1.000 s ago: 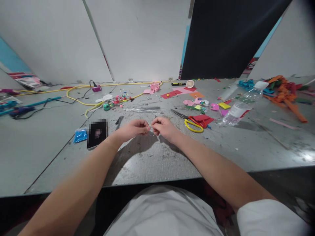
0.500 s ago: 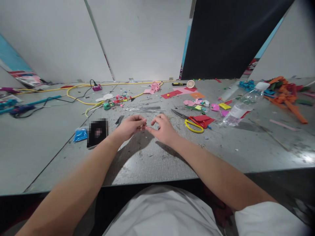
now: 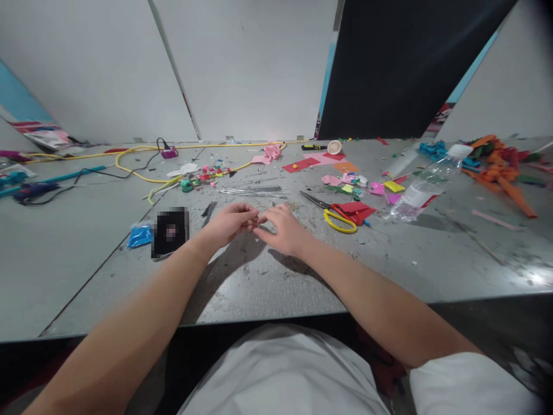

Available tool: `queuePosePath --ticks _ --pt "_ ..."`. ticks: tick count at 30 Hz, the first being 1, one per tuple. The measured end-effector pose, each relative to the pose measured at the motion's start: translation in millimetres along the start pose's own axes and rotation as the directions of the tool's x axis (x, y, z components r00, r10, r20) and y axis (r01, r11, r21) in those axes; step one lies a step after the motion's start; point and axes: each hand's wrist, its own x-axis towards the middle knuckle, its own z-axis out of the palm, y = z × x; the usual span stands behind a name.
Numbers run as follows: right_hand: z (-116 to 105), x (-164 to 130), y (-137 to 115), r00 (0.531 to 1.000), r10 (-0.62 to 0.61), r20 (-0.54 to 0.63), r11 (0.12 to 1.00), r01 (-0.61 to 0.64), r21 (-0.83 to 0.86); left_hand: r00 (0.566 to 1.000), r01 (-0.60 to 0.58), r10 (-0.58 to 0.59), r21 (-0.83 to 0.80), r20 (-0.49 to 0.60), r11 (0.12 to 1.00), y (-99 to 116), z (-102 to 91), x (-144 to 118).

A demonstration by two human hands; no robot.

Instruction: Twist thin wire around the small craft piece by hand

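The left hand (image 3: 231,223) and the right hand (image 3: 283,229) meet at the middle of the table (image 3: 268,282), fingertips pressed together on a tiny piece of wire (image 3: 258,221); it sits between the two hands just above the tabletop, and it is too small to tell which way its long axis runs. The table is grey, scuffed and strewn with scraps; white wall panels and one dark panel (image 3: 401,63) stand behind it. Just beyond the hands lies a bundle of thin wires (image 3: 253,192), running left to right; to the right are yellow-handled scissors (image 3: 334,216) on red paper, then a plastic bottle (image 3: 425,184) on its side; to the left lie a dark phone (image 3: 170,231) and a blue packet (image 3: 140,236); a yellow cable (image 3: 138,167) loops at the far left; nothing lies between the person and the hands.
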Motion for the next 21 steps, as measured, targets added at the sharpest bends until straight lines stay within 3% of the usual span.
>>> queuePosePath --ticks 11,21 --pt "-1.6 1.4 2.9 0.996 -0.003 0.091 1.000 0.001 0.021 0.999 0.040 -0.041 0.043 0.032 0.998 1.5 -0.6 -0.1" --pt "-0.1 5.0 11.7 0.997 0.003 0.071 0.990 -0.013 0.143 0.990 0.065 -0.076 0.096 0.116 0.993 2.2 -5.5 -0.3"
